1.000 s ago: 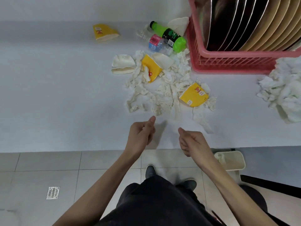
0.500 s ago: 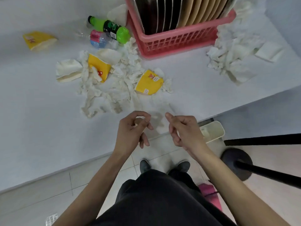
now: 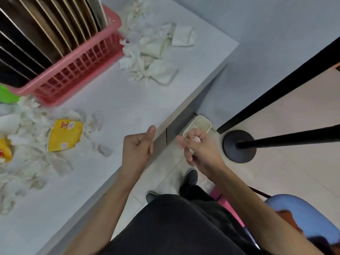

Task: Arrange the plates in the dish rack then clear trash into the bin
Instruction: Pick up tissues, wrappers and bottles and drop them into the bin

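Several plates (image 3: 46, 28) stand upright in the pink dish rack (image 3: 77, 70) at the upper left of the white table (image 3: 128, 107). Crumpled tissues (image 3: 149, 54) lie right of the rack, and more tissues (image 3: 33, 144) with a yellow wrapper (image 3: 64, 135) lie to the left. A small cream bin (image 3: 201, 124) stands on the floor beside the table's edge. My right hand (image 3: 198, 150) hovers above the bin and pinches a small wad of tissue (image 3: 196, 139). My left hand (image 3: 138, 148) is over the table's edge, fingers curled, holding nothing.
A black stanchion base (image 3: 239, 146) with its pole stands on the floor right of the bin. A blue chair (image 3: 303, 223) is at the lower right. A green bottle (image 3: 7, 94) and another yellow wrapper (image 3: 4, 150) lie at the far left.
The view has swung right toward the bin. My right hand has moved off the table to above the bin with a bit of tissue; my left hand stays at the table's edge.
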The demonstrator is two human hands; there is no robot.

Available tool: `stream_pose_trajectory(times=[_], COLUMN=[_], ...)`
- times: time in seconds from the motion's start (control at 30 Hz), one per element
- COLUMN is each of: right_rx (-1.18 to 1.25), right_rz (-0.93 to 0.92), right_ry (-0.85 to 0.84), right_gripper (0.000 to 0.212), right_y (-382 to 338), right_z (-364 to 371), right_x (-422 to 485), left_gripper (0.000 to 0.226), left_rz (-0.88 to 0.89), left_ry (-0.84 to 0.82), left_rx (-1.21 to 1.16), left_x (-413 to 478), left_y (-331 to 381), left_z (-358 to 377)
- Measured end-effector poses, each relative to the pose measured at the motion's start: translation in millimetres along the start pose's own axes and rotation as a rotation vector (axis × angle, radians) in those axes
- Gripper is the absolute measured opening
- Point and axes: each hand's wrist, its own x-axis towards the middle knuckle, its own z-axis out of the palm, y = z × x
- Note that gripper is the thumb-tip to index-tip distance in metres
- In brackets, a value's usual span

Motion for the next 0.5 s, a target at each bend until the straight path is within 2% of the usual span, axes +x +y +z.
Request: stream_pose_trajectory(times=[0.07,0.13,0.3,0.37,0.5], right_rx=[-0.010,-0.050,-0.009,-0.003,0.001], right_rz=[0.009,0.026,0.093,0.156,0.234], right_ry=[-0.004,0.018,0.132,0.206,0.308], right_gripper=[0.018,0.013,0.052,0.063,0.064], right_y=[-7.5,-14.3,-23.4,-23.0,-9.4], right_z=[-27.5,-54.4,-113.0,-134.9,-177.4], right_x=[5.0,11.5,32.4,43.4,74.6], left_gripper=[0.062,0.065,0.044,0.052,0.068], left_rz=[-0.023,-0.012,-0.066,-0.132,-0.222], left_ry=[-0.042,-0.090,-0.189,-0.180,-0.145], left_rx=[-0.038,0.008,0.077,0.055,0.138], left_x=[10.8,20.2,39.2,51.5,85.0], left_y=[0.6,-2.6,-10.3,-18.9,-50.2], left_z=[30.7,58.9,121.5,144.2,182.3])
